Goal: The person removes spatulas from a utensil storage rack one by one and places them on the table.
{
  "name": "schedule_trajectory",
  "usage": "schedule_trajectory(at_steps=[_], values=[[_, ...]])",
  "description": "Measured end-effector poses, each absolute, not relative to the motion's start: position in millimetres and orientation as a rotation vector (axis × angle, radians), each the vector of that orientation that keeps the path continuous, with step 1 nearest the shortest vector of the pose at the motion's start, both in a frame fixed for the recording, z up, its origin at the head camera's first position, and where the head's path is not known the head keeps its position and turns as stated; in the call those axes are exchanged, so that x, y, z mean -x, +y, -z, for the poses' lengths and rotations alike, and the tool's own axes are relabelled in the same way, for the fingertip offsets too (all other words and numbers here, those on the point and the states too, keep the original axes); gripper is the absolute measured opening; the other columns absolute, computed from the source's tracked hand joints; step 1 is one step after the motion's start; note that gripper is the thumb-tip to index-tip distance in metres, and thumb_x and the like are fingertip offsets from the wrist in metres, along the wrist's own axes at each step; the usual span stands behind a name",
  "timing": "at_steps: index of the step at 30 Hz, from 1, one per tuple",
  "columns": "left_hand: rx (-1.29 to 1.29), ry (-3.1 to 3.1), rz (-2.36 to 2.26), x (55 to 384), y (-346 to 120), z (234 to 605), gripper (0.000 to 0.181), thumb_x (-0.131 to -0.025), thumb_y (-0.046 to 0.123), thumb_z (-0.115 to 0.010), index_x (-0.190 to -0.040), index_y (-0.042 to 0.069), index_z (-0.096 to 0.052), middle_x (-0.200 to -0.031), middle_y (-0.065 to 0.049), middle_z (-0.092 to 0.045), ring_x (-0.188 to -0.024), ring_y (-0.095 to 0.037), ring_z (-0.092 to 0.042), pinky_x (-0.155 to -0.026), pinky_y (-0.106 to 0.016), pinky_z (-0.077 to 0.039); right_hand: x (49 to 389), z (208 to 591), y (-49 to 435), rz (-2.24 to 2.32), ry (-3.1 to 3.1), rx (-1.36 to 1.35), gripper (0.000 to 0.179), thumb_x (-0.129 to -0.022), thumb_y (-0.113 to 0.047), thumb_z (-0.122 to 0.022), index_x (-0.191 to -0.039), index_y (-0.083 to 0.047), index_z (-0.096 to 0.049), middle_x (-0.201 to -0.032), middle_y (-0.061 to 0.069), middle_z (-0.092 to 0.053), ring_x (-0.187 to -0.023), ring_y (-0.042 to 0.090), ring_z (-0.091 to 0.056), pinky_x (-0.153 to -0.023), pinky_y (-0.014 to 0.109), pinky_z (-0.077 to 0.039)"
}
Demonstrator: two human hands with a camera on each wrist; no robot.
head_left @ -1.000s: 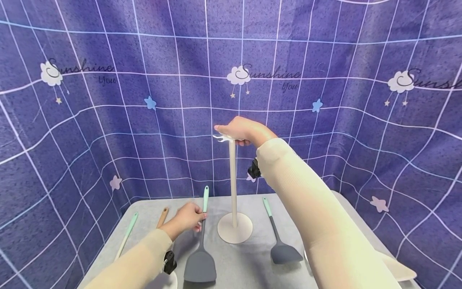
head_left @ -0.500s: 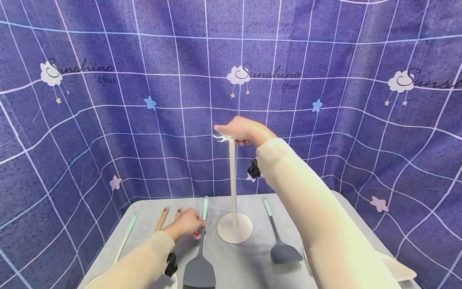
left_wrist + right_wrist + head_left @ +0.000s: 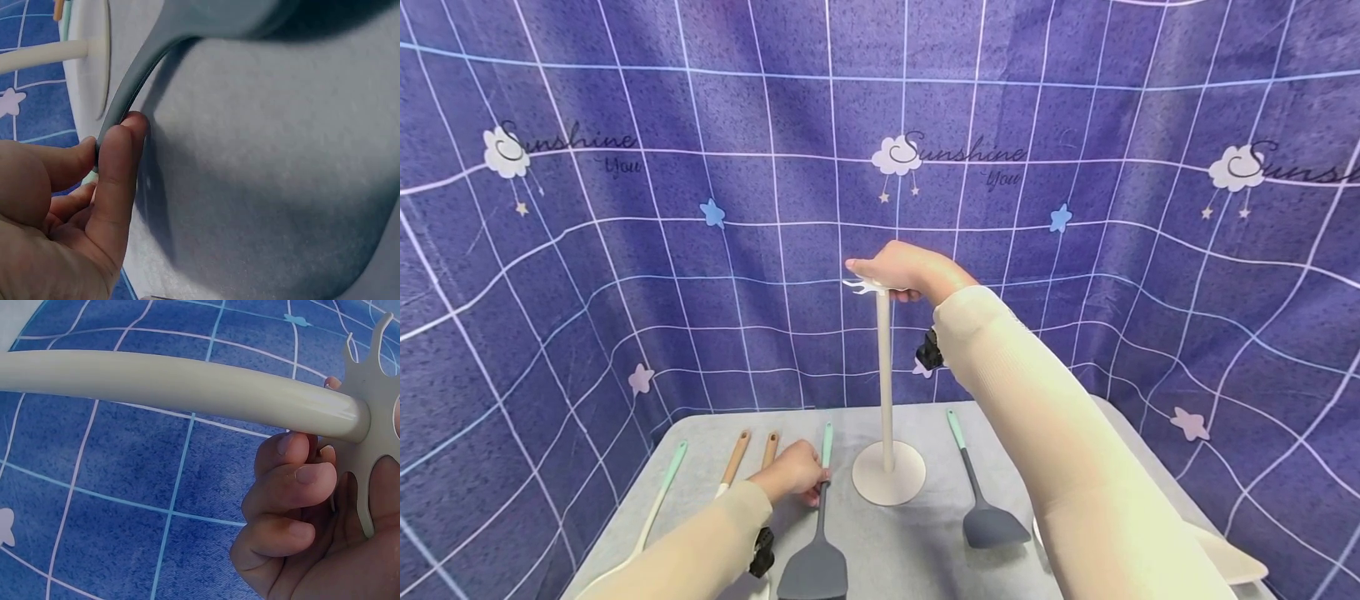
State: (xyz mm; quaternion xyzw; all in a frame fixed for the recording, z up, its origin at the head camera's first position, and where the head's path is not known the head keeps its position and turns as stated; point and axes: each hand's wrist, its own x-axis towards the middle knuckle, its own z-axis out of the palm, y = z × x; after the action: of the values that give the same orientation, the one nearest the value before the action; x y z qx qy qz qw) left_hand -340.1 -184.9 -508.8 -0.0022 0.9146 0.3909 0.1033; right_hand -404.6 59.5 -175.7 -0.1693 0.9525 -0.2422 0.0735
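My left hand (image 3: pixel 797 471) pinches the shaft of a dark grey spatula (image 3: pixel 815 571) between thumb and fingers, just below its mint handle. The spatula lies low over the table with its broad blade toward me; in the left wrist view the grey shaft (image 3: pixel 134 75) curves up from the fingertips. My right hand (image 3: pixel 901 265) holds the hooked top of a cream utensil stand (image 3: pixel 885 375). In the right wrist view its fingers (image 3: pixel 300 487) curl under the hook plate (image 3: pixel 369 444), close beside the pole. The stand is upright on its round base, and its hooks carry nothing.
Right of the stand lies another grey utensil (image 3: pixel 992 528) with a mint handle. Two wooden handles (image 3: pixel 741 446) and a mint-handled utensil (image 3: pixel 674 458) lie at left. A cream piece (image 3: pixel 1232 558) shows beyond the right sleeve. A purple curtain (image 3: pixel 760 317) hangs behind the grey table (image 3: pixel 917 533).
My left hand has drawn the spatula toward me and down, its handle tip sinking and a second wooden handle coming into sight. The right hand stays on the stand's top.
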Motion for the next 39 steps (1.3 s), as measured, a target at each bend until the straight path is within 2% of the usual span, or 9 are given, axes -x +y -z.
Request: schedule_trajectory(at_steps=[11, 17, 24, 28, 31, 34, 37, 39], values=[[0.041, 2.780, -1.038, 342.8, -188.6, 511.8, 0.028, -0.098, 0.000, -0.084, -0.075, 0.000, -0.068, -0.069, -0.015, -0.077, -0.051, -0.017, -0.075, -0.055, -0.029, -0.066, 405.3, 176.8, 58.2, 0.722, 2.856, 0.524, 0.066, -0.112, -0.073, -0.050, -0.079, -0.017, -0.060, -0.064, -0.001, -0.054, -0.056, 0.016, -0.047, -0.059, 0.033, -0.043], [0.050, 2.826, -0.991, 343.7, -191.4, 514.1, 0.033, -0.095, 0.002, -0.088, -0.070, 0.002, -0.066, -0.064, -0.014, -0.074, -0.049, -0.017, -0.074, -0.052, -0.031, -0.065, 406.4, 177.0, 57.1, 0.734, 2.857, 0.524, 0.065, -0.113, -0.073, -0.051, -0.081, -0.016, -0.061, -0.065, -0.001, -0.054, -0.056, 0.016, -0.047, -0.060, 0.033, -0.043], [-0.009, 2.924, -0.969, 348.0, -195.8, 511.6, 0.039, -0.095, 0.011, -0.089, -0.068, 0.009, -0.061, -0.053, -0.004, -0.063, -0.045, -0.016, -0.070, -0.047, -0.029, -0.061, 403.8, 176.6, 56.5, 0.732, 2.871, 0.542, 0.063, -0.114, -0.070, -0.050, -0.081, -0.017, -0.061, -0.066, 0.000, -0.055, -0.055, 0.015, -0.047, -0.059, 0.032, -0.045], [-0.074, 3.027, -0.966, 350.2, -193.0, 496.6, 0.034, -0.098, 0.019, -0.085, -0.073, 0.010, -0.064, -0.060, 0.000, -0.065, -0.050, -0.014, -0.066, -0.052, -0.029, -0.058, 403.3, 177.6, 61.0, 0.764, 2.871, 0.568, 0.061, -0.114, -0.067, -0.052, -0.081, -0.016, -0.062, -0.067, 0.001, -0.058, -0.053, 0.015, -0.046, -0.057, 0.030, -0.045], [-0.159, 3.140, -0.946, 351.6, -188.0, 473.9, 0.023, -0.101, 0.023, -0.081, -0.085, 0.009, -0.074, -0.076, -0.002, -0.073, -0.065, -0.016, -0.067, -0.065, -0.035, -0.061, 403.8, 178.3, 65.6, 0.866, 2.847, 0.568, 0.057, -0.114, -0.064, -0.054, -0.092, -0.014, -0.070, -0.072, 0.000, -0.059, -0.054, 0.013, -0.045, -0.054, 0.027, -0.044], [-0.283, 3.249, -0.935, 351.6, -181.4, 446.0, 0.018, -0.104, 0.024, -0.078, -0.099, 0.008, -0.080, -0.090, -0.004, -0.079, -0.078, -0.018, -0.070, -0.077, -0.043, -0.063, 403.7, 177.9, 69.7, 1.055, 2.781, 0.506, 0.054, -0.114, -0.064, -0.056, -0.121, -0.015, -0.078, -0.080, -0.002, -0.055, -0.061, 0.013, -0.046, -0.057, 0.025, -0.045], [-0.364, 3.322, -0.949, 346.0, -175.5, 420.2, 0.020, -0.106, 0.028, -0.077, -0.108, 0.009, -0.081, -0.099, -0.006, -0.082, -0.088, -0.021, -0.076, -0.085, -0.048, -0.066, 401.8, 177.2, 72.5, 1.218, 2.737, 0.459, 0.061, -0.115, -0.065, -0.054, -0.146, -0.017, -0.074, -0.097, 0.000, -0.057, -0.078, 0.015, -0.053, -0.067, 0.029, -0.052], [-0.431, 3.391, -0.919, 338.9, -173.0, 406.7, 0.022, -0.107, 0.029, -0.076, -0.112, 0.008, -0.081, -0.104, -0.008, -0.083, -0.093, -0.024, -0.078, -0.087, -0.049, -0.066, 399.3, 177.3, 73.9, 1.297, 2.730, 0.459, 0.064, -0.116, -0.065, -0.051, -0.153, -0.016, -0.071, -0.116, 0.004, -0.066, -0.095, 0.018, -0.061, -0.079, 0.035, -0.058]])
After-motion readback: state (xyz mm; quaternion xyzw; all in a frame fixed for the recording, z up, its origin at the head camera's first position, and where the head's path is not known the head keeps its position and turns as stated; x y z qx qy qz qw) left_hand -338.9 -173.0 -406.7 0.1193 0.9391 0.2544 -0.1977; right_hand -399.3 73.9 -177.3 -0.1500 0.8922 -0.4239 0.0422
